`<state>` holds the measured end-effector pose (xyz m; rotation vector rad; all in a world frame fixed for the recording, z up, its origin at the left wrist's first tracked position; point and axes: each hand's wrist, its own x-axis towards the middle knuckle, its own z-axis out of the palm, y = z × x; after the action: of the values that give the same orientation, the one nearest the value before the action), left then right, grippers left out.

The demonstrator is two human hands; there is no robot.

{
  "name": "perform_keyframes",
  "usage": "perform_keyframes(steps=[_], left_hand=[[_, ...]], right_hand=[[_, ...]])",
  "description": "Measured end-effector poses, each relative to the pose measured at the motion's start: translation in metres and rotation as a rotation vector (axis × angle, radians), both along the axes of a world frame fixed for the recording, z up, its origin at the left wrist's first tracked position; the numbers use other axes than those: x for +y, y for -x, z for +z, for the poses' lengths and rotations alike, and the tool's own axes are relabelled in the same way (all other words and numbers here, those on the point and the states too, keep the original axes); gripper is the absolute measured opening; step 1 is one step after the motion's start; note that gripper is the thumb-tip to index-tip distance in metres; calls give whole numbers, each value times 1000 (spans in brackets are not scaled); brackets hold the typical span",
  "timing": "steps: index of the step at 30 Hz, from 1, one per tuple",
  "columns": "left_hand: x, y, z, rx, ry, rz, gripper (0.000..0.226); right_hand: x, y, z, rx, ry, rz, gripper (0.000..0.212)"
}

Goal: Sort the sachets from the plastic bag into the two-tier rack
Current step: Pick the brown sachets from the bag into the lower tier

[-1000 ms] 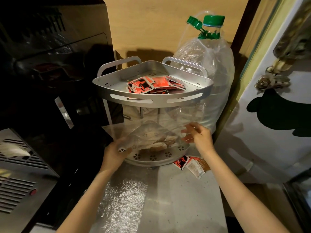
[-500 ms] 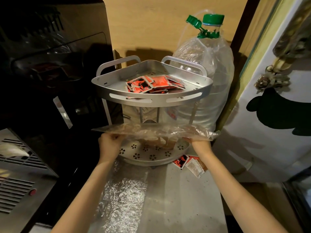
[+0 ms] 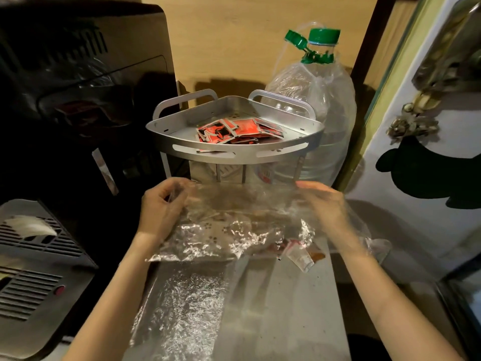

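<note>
Both hands stretch the bag [image 3: 234,217] flat before the rack [image 3: 234,147]: left grip [image 3: 162,204] pinched shut at nine o'clock, right grip [image 3: 326,204] blurred, clasping three o'clock.

Both hands [image 3: 161,204] [image 3: 328,204] forward, fingers curled

Plastic bag [image 3: 234,217] blocks lower tier; upper tier [image 3: 234,155] open above; bottle [image 3: 317,121] behind-right.

My right hand [image 3: 328,204] is blurred — the plastic bag [image 3: 234,220] hides the rack's lower tier and some sachets [image 3: 299,254].
</note>
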<state>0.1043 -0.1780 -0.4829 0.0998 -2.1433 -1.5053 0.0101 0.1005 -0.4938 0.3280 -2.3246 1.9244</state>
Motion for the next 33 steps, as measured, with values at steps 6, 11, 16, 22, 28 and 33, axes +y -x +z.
perform_keyframes(steps=[6,11,16,22,28,33], left_hand=[[1,-19,11,13,-14,-133,37],[5,-38,13,-20,-172,-178,31],[6,-58,-7,-156,-236,-246,29],[4,-87,-44,-431,-271,-290,33],[-2,-115,-78,-636,-232,-262,26],[0,-130,-84,-755,210,-223,22]], right_hand=[[26,-15,7,44,-79,40,21],[43,-27,11,-52,-4,85,23],[44,-36,5,-292,121,137,17],[37,-37,-16,-646,190,117,22],[23,-39,-26,-695,1,296,26],[-21,-50,-37,-498,-417,268,47]])
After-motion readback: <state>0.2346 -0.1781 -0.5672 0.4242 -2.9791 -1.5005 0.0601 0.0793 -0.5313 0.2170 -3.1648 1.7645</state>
